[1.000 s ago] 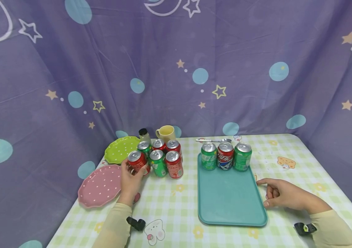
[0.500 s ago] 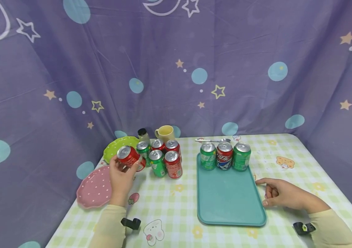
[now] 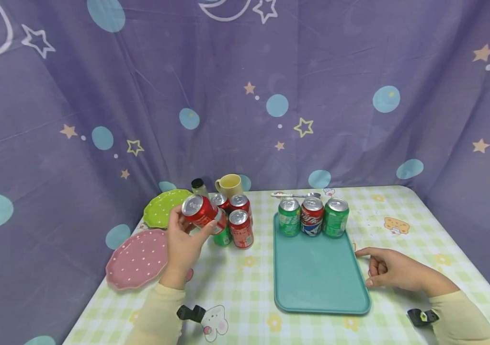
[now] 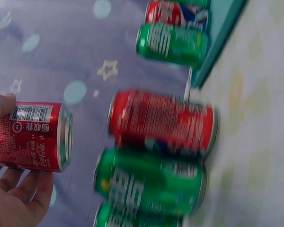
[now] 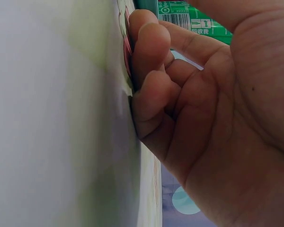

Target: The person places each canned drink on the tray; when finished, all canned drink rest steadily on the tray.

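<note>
My left hand (image 3: 183, 247) grips a red Coca-Cola can (image 3: 201, 213), tilted and lifted in front of the can group. In the left wrist view the fingers wrap its body, with its barcode (image 4: 32, 113) showing. Behind and below it stand several cans, among them a red can (image 3: 241, 230) and a green can (image 3: 223, 238) partly hidden by the held one. At the right, my right hand (image 3: 393, 269) rests on the table, index finger reaching the edge of the teal tray (image 3: 322, 278), other fingers bent and holding nothing.
Two green cans and a red-and-blue can (image 3: 312, 218) line the tray's far end. A pink dotted plate (image 3: 134, 261) and a green dotted plate (image 3: 165, 208) lie at the left. A yellow mug (image 3: 231, 184), black-lidded jar (image 3: 199, 186) and spoon (image 3: 294, 195) are at the back.
My left hand has raised the red Coca-Cola can off the table, drawn it left, then brought it back right over the green cans. The right hand stays at the tray edge.
</note>
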A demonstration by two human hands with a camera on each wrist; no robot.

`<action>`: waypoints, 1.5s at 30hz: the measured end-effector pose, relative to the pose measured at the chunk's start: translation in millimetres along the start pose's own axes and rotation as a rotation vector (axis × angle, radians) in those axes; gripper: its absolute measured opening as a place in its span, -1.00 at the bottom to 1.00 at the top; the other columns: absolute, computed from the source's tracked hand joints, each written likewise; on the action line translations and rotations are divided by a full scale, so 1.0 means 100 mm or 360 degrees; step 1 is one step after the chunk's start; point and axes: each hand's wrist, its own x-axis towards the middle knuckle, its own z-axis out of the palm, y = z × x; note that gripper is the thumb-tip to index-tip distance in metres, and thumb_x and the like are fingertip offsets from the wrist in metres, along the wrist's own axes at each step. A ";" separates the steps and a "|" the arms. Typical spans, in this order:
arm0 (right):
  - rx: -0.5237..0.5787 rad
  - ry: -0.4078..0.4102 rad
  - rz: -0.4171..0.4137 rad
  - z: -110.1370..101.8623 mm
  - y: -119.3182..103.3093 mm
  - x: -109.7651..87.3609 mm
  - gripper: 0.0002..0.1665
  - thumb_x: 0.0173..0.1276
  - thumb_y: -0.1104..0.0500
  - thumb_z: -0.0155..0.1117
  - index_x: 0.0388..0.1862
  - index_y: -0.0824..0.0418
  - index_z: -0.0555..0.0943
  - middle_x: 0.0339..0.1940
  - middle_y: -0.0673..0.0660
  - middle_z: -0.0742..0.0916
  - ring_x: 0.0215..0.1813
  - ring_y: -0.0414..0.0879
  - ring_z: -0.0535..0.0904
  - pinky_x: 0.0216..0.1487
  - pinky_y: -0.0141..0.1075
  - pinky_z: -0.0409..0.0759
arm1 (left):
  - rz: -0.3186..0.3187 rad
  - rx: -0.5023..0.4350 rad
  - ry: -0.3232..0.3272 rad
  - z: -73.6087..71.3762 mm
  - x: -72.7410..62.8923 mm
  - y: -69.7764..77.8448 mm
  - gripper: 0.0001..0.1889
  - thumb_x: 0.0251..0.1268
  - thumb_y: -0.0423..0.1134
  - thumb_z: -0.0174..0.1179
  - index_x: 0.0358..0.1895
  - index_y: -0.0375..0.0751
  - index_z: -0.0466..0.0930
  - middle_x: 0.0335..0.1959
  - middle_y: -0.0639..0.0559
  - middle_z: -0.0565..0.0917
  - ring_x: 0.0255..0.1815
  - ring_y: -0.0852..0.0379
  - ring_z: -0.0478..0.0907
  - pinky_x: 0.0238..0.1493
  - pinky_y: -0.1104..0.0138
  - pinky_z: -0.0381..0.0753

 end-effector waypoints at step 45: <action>0.0024 0.0016 0.0028 0.01 -0.04 0.01 -0.11 0.28 0.12 0.60 0.47 0.42 0.40 -0.32 0.07 0.64 -0.45 -0.22 0.49 -0.45 -0.35 0.53 | -0.0169 0.0343 -0.0883 2.22 -0.58 -0.19 -0.23 0.09 -0.06 0.65 0.34 0.17 0.39 0.09 0.29 0.62 0.05 0.34 0.57 0.01 0.39 0.67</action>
